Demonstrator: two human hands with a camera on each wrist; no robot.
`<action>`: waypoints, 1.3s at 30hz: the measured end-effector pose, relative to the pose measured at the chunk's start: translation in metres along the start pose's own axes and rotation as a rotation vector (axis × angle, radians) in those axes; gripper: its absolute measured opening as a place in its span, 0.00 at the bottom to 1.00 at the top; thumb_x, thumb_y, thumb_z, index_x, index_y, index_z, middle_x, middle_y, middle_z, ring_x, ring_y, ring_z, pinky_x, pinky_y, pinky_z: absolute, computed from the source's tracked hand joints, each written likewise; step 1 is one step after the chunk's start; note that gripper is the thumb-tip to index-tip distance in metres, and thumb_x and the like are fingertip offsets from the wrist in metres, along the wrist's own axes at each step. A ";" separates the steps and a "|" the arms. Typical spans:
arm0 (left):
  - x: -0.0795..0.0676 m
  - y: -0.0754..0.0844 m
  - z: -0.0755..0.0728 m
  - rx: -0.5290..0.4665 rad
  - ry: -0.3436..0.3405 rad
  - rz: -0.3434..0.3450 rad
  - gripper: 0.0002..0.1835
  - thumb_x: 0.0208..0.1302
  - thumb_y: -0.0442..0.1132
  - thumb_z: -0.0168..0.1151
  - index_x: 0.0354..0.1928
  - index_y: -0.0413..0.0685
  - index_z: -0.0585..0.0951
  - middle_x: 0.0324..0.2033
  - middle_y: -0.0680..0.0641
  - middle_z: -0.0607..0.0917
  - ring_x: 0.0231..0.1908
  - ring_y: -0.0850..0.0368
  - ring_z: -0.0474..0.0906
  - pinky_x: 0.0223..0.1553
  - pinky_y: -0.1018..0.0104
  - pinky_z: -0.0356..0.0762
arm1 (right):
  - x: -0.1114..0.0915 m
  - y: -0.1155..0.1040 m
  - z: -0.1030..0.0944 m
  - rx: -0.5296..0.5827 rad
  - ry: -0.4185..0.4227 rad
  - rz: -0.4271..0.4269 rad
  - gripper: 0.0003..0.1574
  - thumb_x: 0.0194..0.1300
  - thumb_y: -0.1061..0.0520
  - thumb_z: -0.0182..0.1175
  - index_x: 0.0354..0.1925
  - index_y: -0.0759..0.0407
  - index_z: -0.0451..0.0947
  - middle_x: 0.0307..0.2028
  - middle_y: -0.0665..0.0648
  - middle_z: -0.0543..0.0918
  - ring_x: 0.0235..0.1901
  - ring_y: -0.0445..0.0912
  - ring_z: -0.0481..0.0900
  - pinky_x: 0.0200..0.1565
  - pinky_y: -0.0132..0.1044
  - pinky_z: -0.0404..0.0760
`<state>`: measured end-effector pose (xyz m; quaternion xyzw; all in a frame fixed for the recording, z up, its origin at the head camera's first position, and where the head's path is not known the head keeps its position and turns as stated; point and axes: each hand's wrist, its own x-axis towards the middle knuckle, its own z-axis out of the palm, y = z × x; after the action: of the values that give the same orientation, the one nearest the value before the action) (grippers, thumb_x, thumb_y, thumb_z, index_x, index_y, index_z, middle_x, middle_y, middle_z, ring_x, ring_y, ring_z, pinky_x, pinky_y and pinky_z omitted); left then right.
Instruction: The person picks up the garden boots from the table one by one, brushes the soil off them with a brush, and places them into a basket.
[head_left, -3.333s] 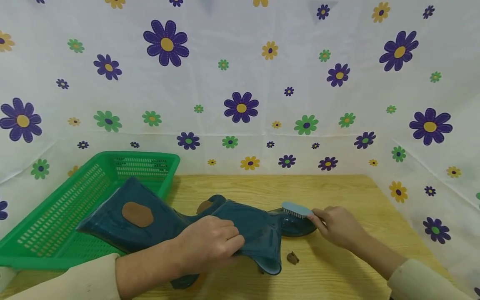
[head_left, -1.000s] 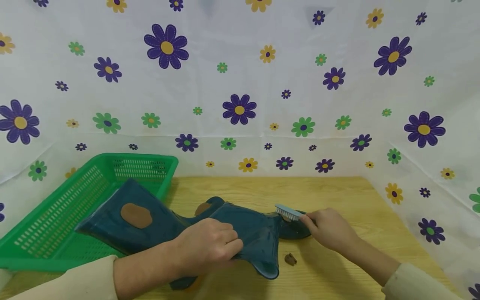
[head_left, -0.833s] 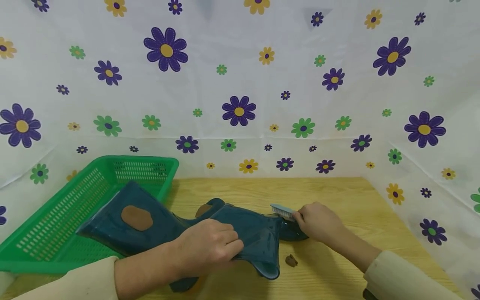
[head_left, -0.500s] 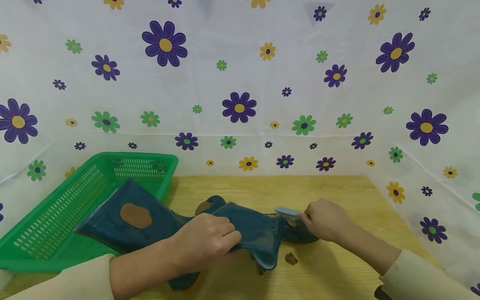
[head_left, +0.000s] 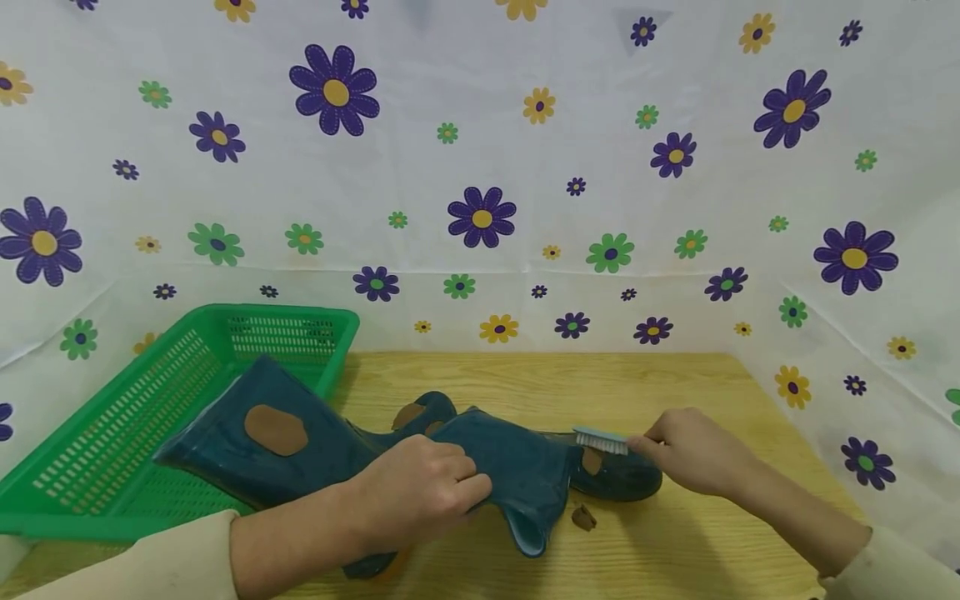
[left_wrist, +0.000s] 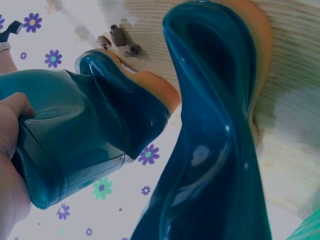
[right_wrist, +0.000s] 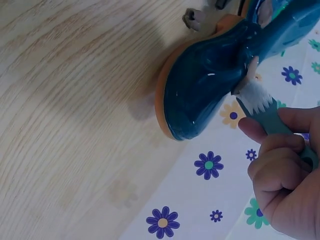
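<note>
My left hand (head_left: pixel 427 479) grips the shaft of a teal rubber boot (head_left: pixel 517 467) near its opening; in the left wrist view the thumb lies over the shaft. The boot's toe points right, and its orange sole shows in the right wrist view. My right hand (head_left: pixel 693 454) holds a light blue scrubbing brush (right_wrist: pixel 270 117) by its handle. The white bristles are right at a brown patch (head_left: pixel 592 461) on top of the boot's foot. A second teal boot (head_left: pixel 330 442) lies at left, with a larger brown patch (head_left: pixel 276 430) on its shaft.
A green perforated basket (head_left: pixel 97 417) stands at left, the second boot's shaft overlapping it. A brown clump (head_left: pixel 583 517) lies on the wooden table (head_left: pixel 675 375) below the held boot; several brown bits (left_wrist: pixel 117 36) show in the left wrist view. A flowered curtain (head_left: pixel 420 183) surrounds the table.
The brush has gone back and forth over the boot's foot and now sits farther right than half a second ago. The held boot's toe has shifted slightly right, exposing more of the patch.
</note>
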<state>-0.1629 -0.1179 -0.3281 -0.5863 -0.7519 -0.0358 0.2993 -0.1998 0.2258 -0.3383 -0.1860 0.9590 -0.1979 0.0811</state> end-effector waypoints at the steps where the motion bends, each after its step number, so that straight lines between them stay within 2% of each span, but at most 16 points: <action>1: -0.001 0.000 0.000 0.005 -0.001 0.002 0.16 0.44 0.37 0.79 0.23 0.54 0.76 0.14 0.58 0.69 0.15 0.69 0.62 0.18 0.82 0.53 | -0.001 0.000 -0.002 0.012 -0.002 -0.002 0.31 0.74 0.47 0.55 0.13 0.51 0.77 0.10 0.42 0.53 0.13 0.39 0.48 0.22 0.33 0.57; 3: 0.000 -0.001 0.000 0.012 -0.001 -0.001 0.15 0.45 0.38 0.79 0.23 0.54 0.77 0.14 0.59 0.70 0.16 0.69 0.63 0.18 0.82 0.55 | -0.003 0.001 -0.005 0.021 -0.011 -0.006 0.33 0.74 0.46 0.55 0.10 0.48 0.69 0.10 0.42 0.52 0.14 0.39 0.47 0.22 0.33 0.56; 5: 0.000 -0.002 0.000 0.015 0.001 -0.004 0.15 0.44 0.39 0.80 0.24 0.55 0.77 0.14 0.59 0.71 0.16 0.69 0.65 0.18 0.82 0.57 | -0.004 0.002 -0.010 0.037 -0.025 0.002 0.31 0.74 0.46 0.55 0.12 0.49 0.73 0.10 0.42 0.52 0.14 0.39 0.47 0.22 0.33 0.57; 8: 0.002 -0.003 -0.001 0.018 0.005 -0.016 0.15 0.44 0.39 0.80 0.23 0.54 0.77 0.14 0.58 0.71 0.16 0.68 0.66 0.18 0.82 0.57 | -0.006 0.003 -0.019 0.054 -0.054 -0.001 0.26 0.73 0.47 0.56 0.21 0.53 0.87 0.16 0.46 0.76 0.17 0.38 0.62 0.26 0.35 0.70; 11: 0.002 -0.004 -0.002 0.024 0.003 -0.035 0.14 0.46 0.40 0.79 0.23 0.53 0.78 0.14 0.58 0.72 0.16 0.68 0.68 0.18 0.82 0.60 | -0.006 0.001 -0.026 0.074 -0.041 -0.002 0.21 0.73 0.47 0.57 0.30 0.54 0.91 0.36 0.55 0.89 0.20 0.40 0.64 0.29 0.39 0.72; 12: 0.002 -0.004 -0.002 0.029 0.001 -0.041 0.14 0.46 0.40 0.79 0.22 0.53 0.78 0.13 0.58 0.73 0.16 0.68 0.68 0.18 0.81 0.60 | -0.005 0.001 -0.027 0.074 -0.019 -0.004 0.21 0.73 0.47 0.56 0.33 0.55 0.91 0.39 0.56 0.89 0.20 0.41 0.64 0.28 0.39 0.72; 14: 0.002 -0.005 -0.002 0.032 -0.008 -0.048 0.13 0.47 0.40 0.79 0.23 0.52 0.79 0.14 0.57 0.74 0.16 0.68 0.70 0.18 0.81 0.62 | -0.002 0.000 -0.024 0.059 0.043 0.005 0.21 0.73 0.48 0.56 0.37 0.58 0.90 0.26 0.51 0.84 0.17 0.40 0.56 0.23 0.35 0.63; 18: 0.002 -0.003 -0.002 0.029 -0.019 -0.045 0.13 0.48 0.41 0.79 0.24 0.52 0.80 0.15 0.57 0.75 0.17 0.68 0.71 0.19 0.82 0.65 | 0.004 0.004 -0.008 0.017 0.097 0.022 0.22 0.74 0.49 0.55 0.44 0.64 0.88 0.12 0.45 0.56 0.14 0.39 0.49 0.20 0.32 0.55; 23: 0.003 -0.002 -0.002 0.035 -0.002 -0.059 0.14 0.48 0.39 0.78 0.23 0.53 0.78 0.14 0.58 0.73 0.16 0.68 0.69 0.18 0.82 0.60 | 0.000 0.010 0.004 0.071 0.019 0.026 0.20 0.73 0.50 0.56 0.37 0.59 0.90 0.10 0.45 0.57 0.13 0.40 0.48 0.21 0.34 0.58; 24: 0.003 -0.002 -0.002 0.040 0.004 -0.067 0.14 0.47 0.39 0.78 0.23 0.53 0.77 0.13 0.58 0.72 0.16 0.68 0.68 0.17 0.82 0.59 | -0.002 0.011 0.003 0.087 0.007 0.023 0.20 0.73 0.49 0.56 0.36 0.58 0.90 0.11 0.45 0.64 0.13 0.40 0.55 0.22 0.35 0.64; 28: 0.004 -0.004 -0.003 0.064 0.031 -0.102 0.15 0.46 0.39 0.79 0.22 0.52 0.76 0.13 0.57 0.71 0.15 0.67 0.69 0.17 0.80 0.63 | -0.005 0.013 -0.008 0.136 -0.039 0.022 0.22 0.73 0.47 0.56 0.37 0.59 0.90 0.30 0.54 0.87 0.31 0.51 0.84 0.37 0.50 0.83; 30: 0.005 -0.006 -0.003 0.066 0.044 -0.122 0.16 0.45 0.39 0.79 0.22 0.51 0.76 0.13 0.56 0.71 0.15 0.67 0.69 0.17 0.80 0.64 | -0.005 0.014 -0.012 0.139 -0.046 0.021 0.23 0.74 0.47 0.55 0.39 0.60 0.90 0.41 0.58 0.89 0.48 0.59 0.85 0.48 0.57 0.82; 33: 0.008 -0.007 -0.003 0.048 0.050 -0.164 0.17 0.47 0.38 0.78 0.21 0.50 0.74 0.13 0.56 0.70 0.14 0.67 0.67 0.17 0.80 0.63 | -0.003 0.016 -0.015 0.135 -0.036 0.033 0.23 0.74 0.47 0.54 0.39 0.60 0.90 0.42 0.58 0.89 0.49 0.60 0.84 0.49 0.58 0.81; 34: 0.010 -0.008 -0.004 0.042 0.043 -0.180 0.17 0.49 0.37 0.77 0.22 0.50 0.74 0.13 0.56 0.69 0.14 0.67 0.65 0.17 0.79 0.61 | -0.003 0.017 -0.015 0.126 -0.029 0.030 0.23 0.74 0.47 0.54 0.39 0.60 0.90 0.41 0.58 0.89 0.49 0.60 0.84 0.48 0.58 0.81; 36: 0.014 -0.009 -0.006 0.037 0.020 -0.220 0.15 0.51 0.37 0.76 0.23 0.50 0.74 0.13 0.56 0.69 0.14 0.67 0.64 0.18 0.79 0.59 | -0.003 0.019 -0.013 0.102 -0.015 0.030 0.23 0.74 0.48 0.55 0.35 0.59 0.90 0.28 0.54 0.87 0.32 0.53 0.85 0.39 0.50 0.82; 39: 0.022 -0.010 -0.009 0.042 -0.012 -0.277 0.11 0.55 0.41 0.75 0.29 0.49 0.79 0.18 0.56 0.76 0.18 0.66 0.71 0.21 0.77 0.67 | -0.003 0.022 -0.009 0.068 0.023 0.020 0.23 0.75 0.48 0.55 0.39 0.62 0.89 0.12 0.46 0.69 0.13 0.42 0.64 0.24 0.37 0.70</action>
<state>-0.1715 -0.1060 -0.3067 -0.4707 -0.8280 -0.0576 0.2991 -0.2058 0.2486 -0.3392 -0.1713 0.9544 -0.2315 0.0780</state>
